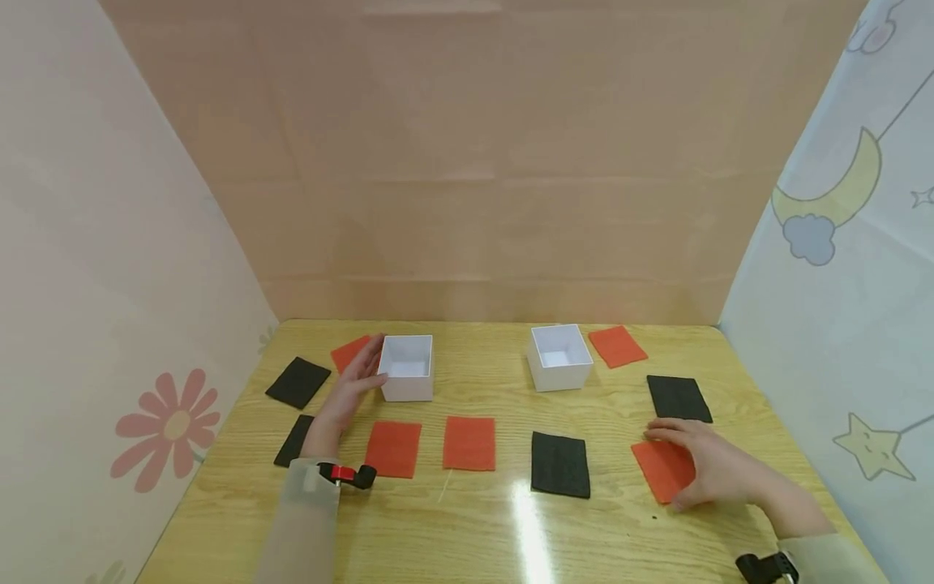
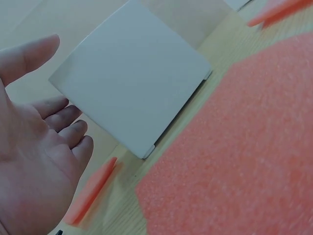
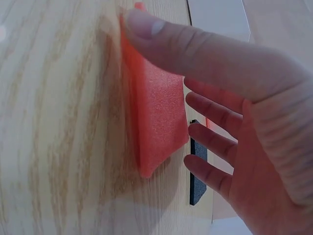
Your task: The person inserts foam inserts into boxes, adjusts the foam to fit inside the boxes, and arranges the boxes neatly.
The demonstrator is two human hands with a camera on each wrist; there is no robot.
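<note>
My left hand (image 1: 344, 401) is beside the left white box (image 1: 409, 390), its fingers straight along the box's left side and the thumb at the near left corner. In the left wrist view the palm faces the white box (image 2: 132, 78), thumb apart from the fingers. Over at the right, my right hand (image 1: 718, 464) reaches over a red foam square (image 1: 660, 466) lying on the table. Its thumb tip is at the near edge of the red foam (image 3: 164, 107), and the other fingers extend loosely past the far edge. Neither hand grips anything.
Another white box (image 1: 562, 379) stands right of centre, with a red square (image 1: 618, 346) beside it. Red squares (image 1: 469, 444) and black squares (image 1: 560, 464) lie spread over the wooden table (image 1: 438, 535). A brown backdrop (image 1: 467, 162) rises behind, with patterned sheets at both sides.
</note>
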